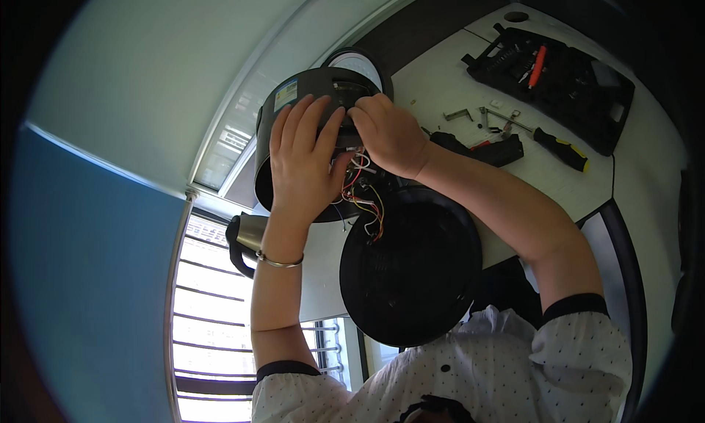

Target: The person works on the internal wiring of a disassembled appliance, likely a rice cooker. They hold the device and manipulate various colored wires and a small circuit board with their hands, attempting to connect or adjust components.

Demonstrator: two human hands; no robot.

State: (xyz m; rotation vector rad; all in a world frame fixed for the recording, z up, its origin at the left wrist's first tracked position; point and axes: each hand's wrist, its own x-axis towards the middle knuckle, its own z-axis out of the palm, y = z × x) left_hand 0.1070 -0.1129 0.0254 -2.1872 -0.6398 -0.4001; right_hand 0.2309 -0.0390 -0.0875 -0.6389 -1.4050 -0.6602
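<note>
A black round appliance housing (317, 84) rests on its side on the white desk, with a label on its upper left. My left hand (302, 162) lies over it with fingers stretched out and spread. Beside it, my right hand (394, 138) has its fingers curled in at the housing's opening; what they pinch is hidden. Red, white and yellow wires (360, 197) trail out of the housing below my hands. They run to a black round cover (415, 276), which leans between the desk and my body. Behind the housing shows a round lid-like part (360, 60).
An unfolded black tool case (576, 85) with a red-handled tool (537, 67) lies at the far right. Nearer are a yellow-and-black screwdriver (562, 150), a long black part (499, 151), a bent metal bracket (459, 115) and small loose pieces. A kettle (252, 232) stands at left by the window.
</note>
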